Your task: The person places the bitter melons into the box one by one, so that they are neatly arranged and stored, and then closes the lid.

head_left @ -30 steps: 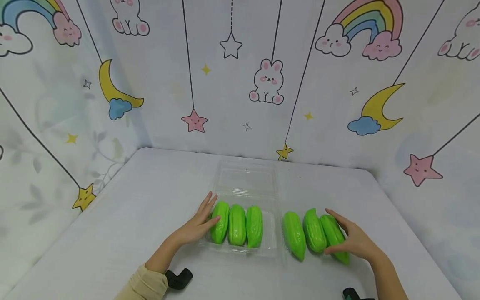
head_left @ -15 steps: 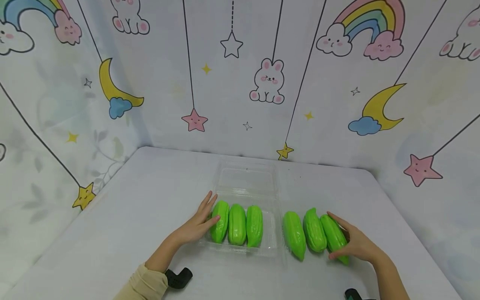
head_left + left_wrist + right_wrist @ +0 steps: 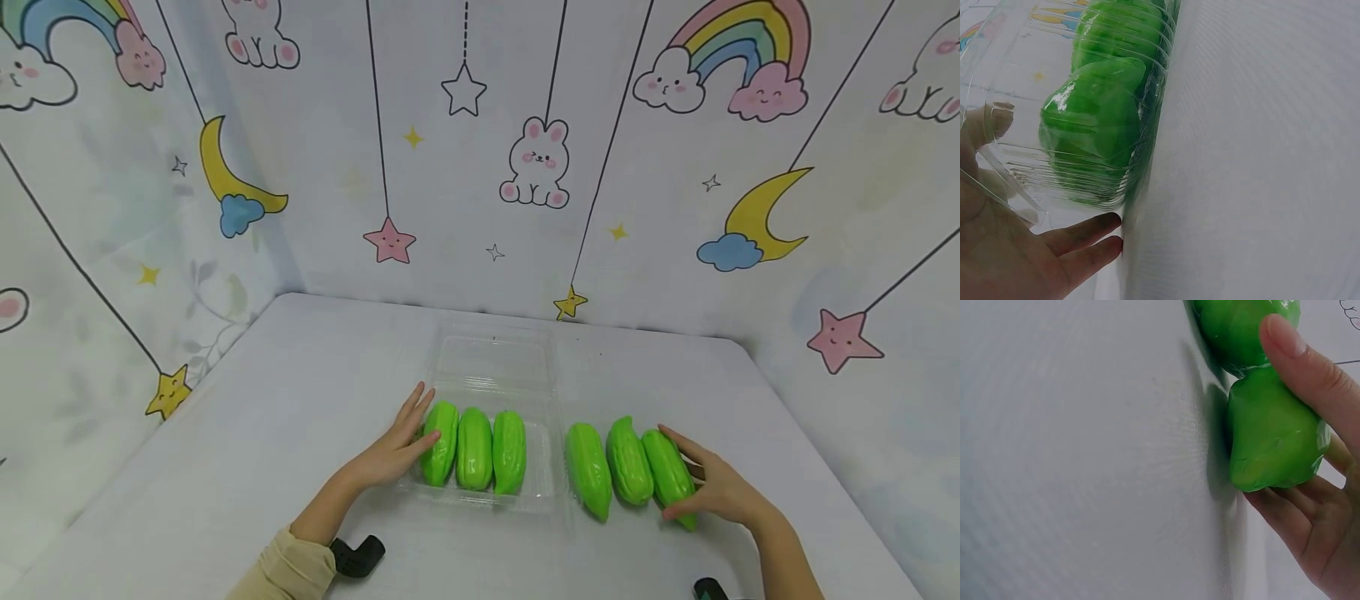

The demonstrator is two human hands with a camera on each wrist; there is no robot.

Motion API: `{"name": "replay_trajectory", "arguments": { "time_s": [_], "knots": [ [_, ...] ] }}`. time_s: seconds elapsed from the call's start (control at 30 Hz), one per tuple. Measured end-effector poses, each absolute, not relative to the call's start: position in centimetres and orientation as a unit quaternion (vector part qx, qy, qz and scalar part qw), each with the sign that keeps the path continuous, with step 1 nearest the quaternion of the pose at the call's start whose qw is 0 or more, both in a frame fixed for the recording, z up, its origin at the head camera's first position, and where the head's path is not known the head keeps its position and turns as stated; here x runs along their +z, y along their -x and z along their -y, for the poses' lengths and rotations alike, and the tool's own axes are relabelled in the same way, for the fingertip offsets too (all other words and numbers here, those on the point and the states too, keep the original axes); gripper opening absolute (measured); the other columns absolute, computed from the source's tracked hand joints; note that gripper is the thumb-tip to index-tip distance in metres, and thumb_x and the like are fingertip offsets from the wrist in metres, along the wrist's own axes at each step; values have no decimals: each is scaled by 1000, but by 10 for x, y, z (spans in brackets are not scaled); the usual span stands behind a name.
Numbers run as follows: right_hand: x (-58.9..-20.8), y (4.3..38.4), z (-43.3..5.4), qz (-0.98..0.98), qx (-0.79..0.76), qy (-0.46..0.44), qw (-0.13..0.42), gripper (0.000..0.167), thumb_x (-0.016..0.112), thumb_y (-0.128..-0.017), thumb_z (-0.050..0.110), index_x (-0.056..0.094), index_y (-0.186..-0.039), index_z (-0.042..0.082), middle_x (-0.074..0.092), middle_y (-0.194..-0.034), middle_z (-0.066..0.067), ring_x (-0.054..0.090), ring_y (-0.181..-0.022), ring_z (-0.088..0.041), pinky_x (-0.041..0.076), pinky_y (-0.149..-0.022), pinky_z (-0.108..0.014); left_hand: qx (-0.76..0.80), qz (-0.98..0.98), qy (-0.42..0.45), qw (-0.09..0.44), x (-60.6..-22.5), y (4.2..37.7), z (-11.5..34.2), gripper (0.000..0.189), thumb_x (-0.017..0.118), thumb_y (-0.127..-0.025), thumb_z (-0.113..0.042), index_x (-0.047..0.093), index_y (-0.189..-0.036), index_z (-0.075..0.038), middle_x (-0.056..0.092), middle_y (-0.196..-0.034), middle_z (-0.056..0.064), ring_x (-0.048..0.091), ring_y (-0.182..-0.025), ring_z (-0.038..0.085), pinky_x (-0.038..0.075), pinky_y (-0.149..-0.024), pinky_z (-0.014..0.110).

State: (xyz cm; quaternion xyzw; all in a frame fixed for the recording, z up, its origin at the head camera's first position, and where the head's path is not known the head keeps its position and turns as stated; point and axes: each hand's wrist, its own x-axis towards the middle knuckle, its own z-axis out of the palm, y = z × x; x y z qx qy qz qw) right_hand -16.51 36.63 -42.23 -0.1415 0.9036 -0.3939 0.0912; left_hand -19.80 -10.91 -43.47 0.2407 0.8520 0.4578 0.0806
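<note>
Three glossy, ridged green bitter melons point(image 3: 474, 450) lie side by side in a clear plastic clamshell box point(image 3: 542, 471). My left hand point(image 3: 386, 454) is at the box's left side, its thumb over the leftmost melon point(image 3: 444, 442). Straight fingers point(image 3: 1088, 259) rest outside the wall by the table, seen in the left wrist view. Right of the box lie three more melons. My right hand point(image 3: 716, 492) holds the outermost melon point(image 3: 666, 462), thumb on the near side and fingers curved round its far side. In the right wrist view this melon point(image 3: 1279, 431) sits between thumb and fingers.
The box's lid point(image 3: 491, 354) lies folded back behind it. Two loose melons, one nearer the box point(image 3: 588, 467) and a middle one point(image 3: 628, 462), stand beside the held one. Dark wrist-camera mounts show below the left wrist point(image 3: 358, 557) and right wrist point(image 3: 708, 588).
My right hand has shifted slightly right, and its thumb has moved from the gap between melons onto the outermost melon. My left hand and the box have stayed put.
</note>
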Motion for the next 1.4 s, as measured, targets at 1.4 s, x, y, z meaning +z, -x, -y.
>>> {"name": "replay_trajectory", "arguments": {
  "time_s": [1.4],
  "knots": [
    [-387, 165, -345, -923, -362, 131, -8, 108, 88, -57, 26, 26, -145, 9, 31, -140, -27, 48, -109, -49, 49, -78, -46, 446, -859, -240, 73, -437, 199, 108, 66, 40, -99, -32, 1, -148, -12, -14, -151, 9, -7, -137, 32, 12, -103, 60]
  ]
}}
